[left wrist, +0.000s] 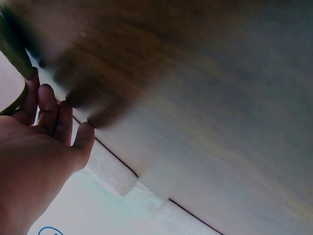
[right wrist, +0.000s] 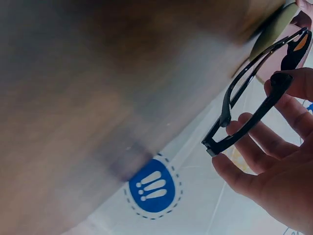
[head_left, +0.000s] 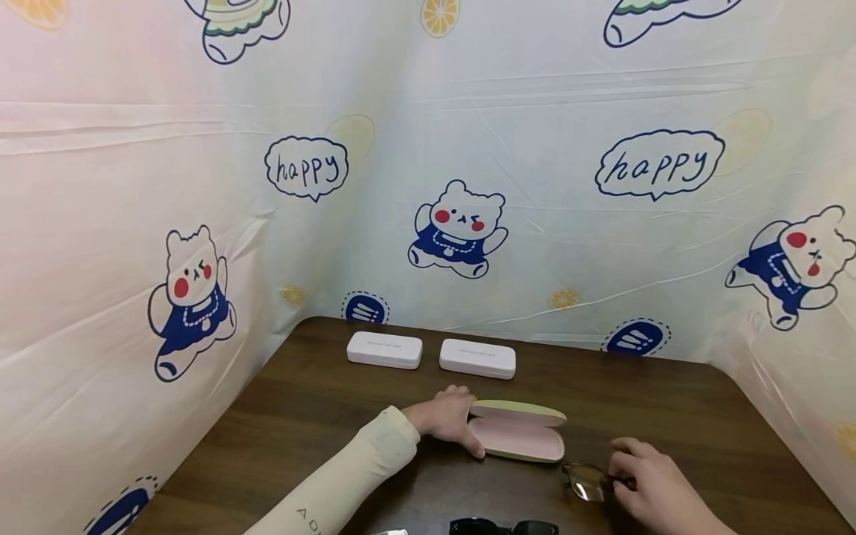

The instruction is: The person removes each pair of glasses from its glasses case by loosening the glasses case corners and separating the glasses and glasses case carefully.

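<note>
An open glasses case, green outside with a pale pink lining, lies on the dark wooden table. My left hand holds it by its left end, thumb at the front and fingers round the back. In the left wrist view, the index finger is against the green shell. To the right of the case, my right hand pinches a pair of dark-framed eyeglasses between thumb and index finger. The right wrist view shows the glasses' black temple running across the fingers.
Two closed white cases, one on the left and one on the right, stand near the table's back edge. Black sunglasses lie at the front, with a small pale object left of them. A printed curtain surrounds the table.
</note>
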